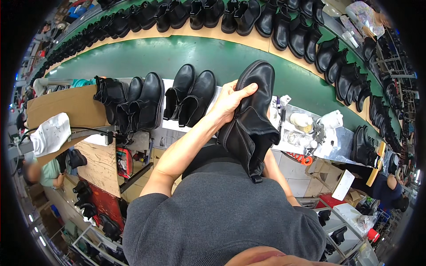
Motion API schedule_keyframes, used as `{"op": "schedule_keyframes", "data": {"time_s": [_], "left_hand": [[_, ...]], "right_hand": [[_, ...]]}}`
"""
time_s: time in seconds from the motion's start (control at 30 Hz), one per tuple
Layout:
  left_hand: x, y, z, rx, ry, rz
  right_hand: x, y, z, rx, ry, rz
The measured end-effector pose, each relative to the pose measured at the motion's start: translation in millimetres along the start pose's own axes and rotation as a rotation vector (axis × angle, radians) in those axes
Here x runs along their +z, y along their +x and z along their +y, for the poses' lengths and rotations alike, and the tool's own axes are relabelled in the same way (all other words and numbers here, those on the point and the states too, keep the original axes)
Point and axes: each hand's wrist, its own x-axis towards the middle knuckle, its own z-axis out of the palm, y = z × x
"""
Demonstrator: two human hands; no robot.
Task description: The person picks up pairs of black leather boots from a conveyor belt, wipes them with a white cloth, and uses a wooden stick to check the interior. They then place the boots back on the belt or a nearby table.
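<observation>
The black boot [262, 95] is up in the air in front of the worker's chest, between the body and the green counter [195, 53]. Its toe points away from the worker, and its open top gapes back toward the chest, a small tab hanging at the near end. The long axis runs almost straight out from the body, leaning only slightly to the right at the toe.

The left hand [231, 101] grasps it by the left side of the forefoot, thumb laid across the upper. The right forearm [276, 173] goes up behind the boot; the right hand is hidden there, so I can't tell what it is doing.

To the left, a pair of boots [204, 91] stands on a pale surface, toes also away from the worker, with more beside a cardboard sheet [66, 106]. To the right, white containers [301, 119] crowd a grey work surface [344, 139], an orange coil [305, 159] near its front edge. Across the counter, a long row of boots [204, 15] curves along a tan strip [177, 33]. Farther off, a person in pale green [49, 173] is at the left.
</observation>
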Motion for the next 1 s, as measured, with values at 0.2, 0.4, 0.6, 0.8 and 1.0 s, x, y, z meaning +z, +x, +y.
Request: {"op": "schedule_keyframes", "data": {"time_s": [0.2,0.4,0.6,0.8,1.0], "left_hand": [[-9,-2,-4,-0.007,0.014,0.082],[-13,-14,9,0.034,-0.012,0.098],[-60,-86,34,0.117,0.010,0.025],[-108,-188,10,0.408,-0.224,0.170],[-129,-262,-27,0.682,-0.436,0.586]], "right_hand": [[-4,1,9,0.039,-0.018,-0.008],[9,10,4,-0.054,-0.153,0.025],[79,37,26,-0.161,-0.484,-0.077],[156,45,102,-0.193,-0.985,-0.340],[172,59,188,-0.231,-1.408,-0.615]]}}
